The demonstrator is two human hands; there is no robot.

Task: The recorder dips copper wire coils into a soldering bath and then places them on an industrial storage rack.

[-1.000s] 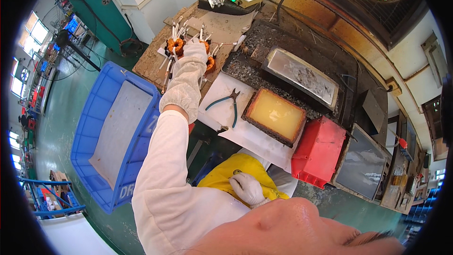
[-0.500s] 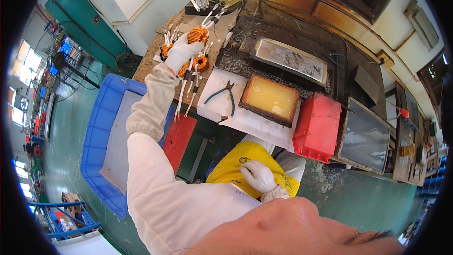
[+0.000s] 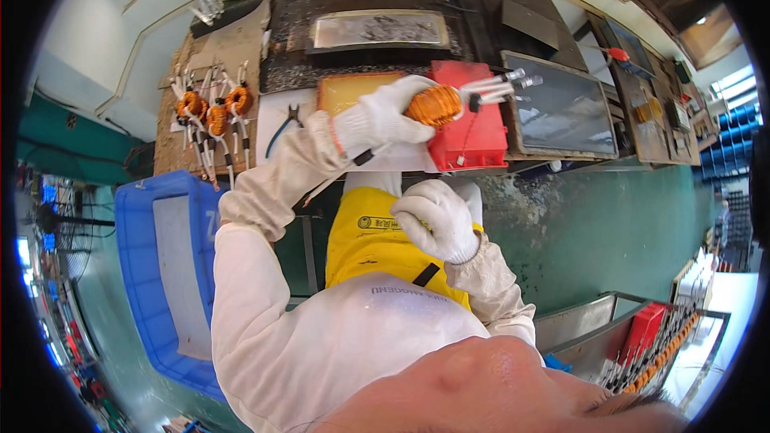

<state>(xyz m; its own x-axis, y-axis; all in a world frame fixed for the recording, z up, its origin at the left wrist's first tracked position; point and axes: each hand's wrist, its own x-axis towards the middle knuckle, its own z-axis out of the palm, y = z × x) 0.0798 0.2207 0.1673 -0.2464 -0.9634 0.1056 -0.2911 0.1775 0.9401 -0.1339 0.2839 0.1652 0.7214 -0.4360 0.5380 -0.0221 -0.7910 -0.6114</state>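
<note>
My left hand (image 3: 385, 116), in a white glove, grips an orange wound coil (image 3: 435, 104) with white sleeved leads sticking out to the right. It hovers over the red box (image 3: 469, 124) and the tray of amber liquid (image 3: 345, 90). My right hand (image 3: 437, 220), also gloved, is curled shut in front of my yellow apron (image 3: 361, 236), nothing visible in it. Three more orange coils (image 3: 210, 108) lie on the wooden board at the left. Pliers (image 3: 285, 124) rest on the white sheet beside the tray.
A blue plastic crate (image 3: 152, 273) stands at my left on the green floor. Metal trays (image 3: 561, 112) and a dark bench top lie behind. At lower right a bin (image 3: 666, 337) holds several finished coils.
My left hand has lifted a coil off the wooden board and carried it right, over the red box. The view has swung rightward. My right hand has stayed at the apron.
</note>
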